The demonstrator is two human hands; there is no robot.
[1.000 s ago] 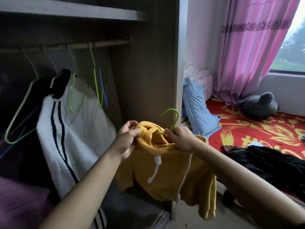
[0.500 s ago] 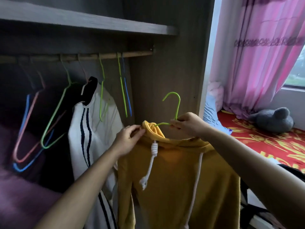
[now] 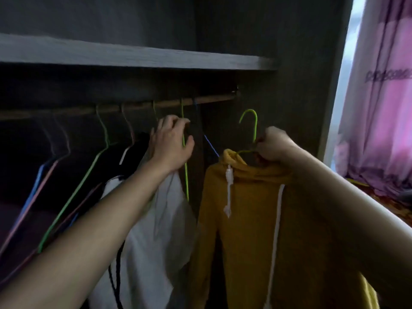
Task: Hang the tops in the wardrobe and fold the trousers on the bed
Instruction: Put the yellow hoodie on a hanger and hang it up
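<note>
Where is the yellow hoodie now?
Head view: the yellow hoodie hangs right of centre, on a green hanger held by the right hand, below the rail.

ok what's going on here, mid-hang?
A person is hanging a yellow hoodie in the wardrobe. The right hand grips its green hanger, hook not yet on the rail. The left hand is up at an empty green hanger on that rail, beside a white top; whether it grips is unclear.

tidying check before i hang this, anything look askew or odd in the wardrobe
Nothing looks damaged. The empty hangers left on the rail hang slanted and bunched rather than straight. The yellow hoodie sits on its green hanger, gripped by the right hand, hook not yet on the rail.
</note>
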